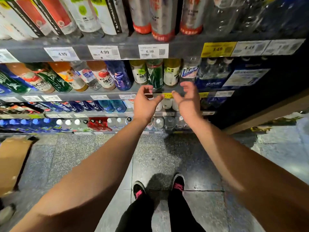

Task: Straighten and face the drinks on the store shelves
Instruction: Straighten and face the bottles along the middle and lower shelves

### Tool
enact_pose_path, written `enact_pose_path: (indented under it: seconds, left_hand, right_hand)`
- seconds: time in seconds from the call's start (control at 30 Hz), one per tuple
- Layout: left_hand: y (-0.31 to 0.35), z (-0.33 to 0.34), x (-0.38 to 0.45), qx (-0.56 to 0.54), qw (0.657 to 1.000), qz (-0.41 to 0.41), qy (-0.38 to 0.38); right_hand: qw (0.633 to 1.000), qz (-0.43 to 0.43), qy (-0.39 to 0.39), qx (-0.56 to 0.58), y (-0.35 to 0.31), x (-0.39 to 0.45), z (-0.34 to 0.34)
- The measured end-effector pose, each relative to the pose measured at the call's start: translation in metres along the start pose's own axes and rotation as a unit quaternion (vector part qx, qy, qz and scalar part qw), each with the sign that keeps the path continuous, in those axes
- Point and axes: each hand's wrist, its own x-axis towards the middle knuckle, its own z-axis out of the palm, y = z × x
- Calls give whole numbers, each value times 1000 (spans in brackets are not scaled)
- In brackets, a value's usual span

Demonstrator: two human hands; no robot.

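Both arms are being held out toward the second shelf [107,93] from the top. The left hand [145,102] and the right hand [188,99] are being held in front of its edge, near each other, palms turned inward; the fingers are loosely curved and released, nothing being grasped. The hands are being kept apart from the bottles, not touching any.

The drinks being addressed are judged to be those just behind the hands: a green bottle [155,75], flanked by a white-labelled bottle [139,72] on its left and a yellow-capped bottle [171,72] on its right, with a clear bottle [189,70] further right. Rows on the lower shelves are being partly hidden by the hands.

The step in hand is judged to be a reach between adjustments on this middle row. For the next move, one bottle is likely to be taken by its body, turned label-outward and drawn to the shelf edge. A steady two-handed hold is being called for, as neighbours are standing close and could be knocked
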Motion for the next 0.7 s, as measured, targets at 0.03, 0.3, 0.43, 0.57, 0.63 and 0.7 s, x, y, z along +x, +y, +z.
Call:
enact_pose_path:
  seconds: [0.03, 0.3, 0.43, 0.57, 0.63, 0.7]
  left_hand:
    - [-3, 5, 8, -6, 1000, 0, 8]
    - [-21, 21, 62, 23, 998, 9, 60]
    - [-24, 27, 78, 65, 994, 33, 83]
    - [-21, 35, 88, 80, 992, 44, 92]
    - [-17, 38, 94, 85, 989, 51, 106]
    - [-12, 42, 98, 103, 987, 44, 117]
  right_hand:
    - [1000, 1, -8, -9, 5, 4, 5]
    - [995, -66, 27, -68, 23, 33, 39]
    - [990, -95, 65, -82, 16, 45, 47]
    - [990, -102, 86, -52, 8, 45, 59]
    - [989, -99, 104, -29, 1, 47, 63]
    - [989, -94, 113, -36, -5, 51, 65]
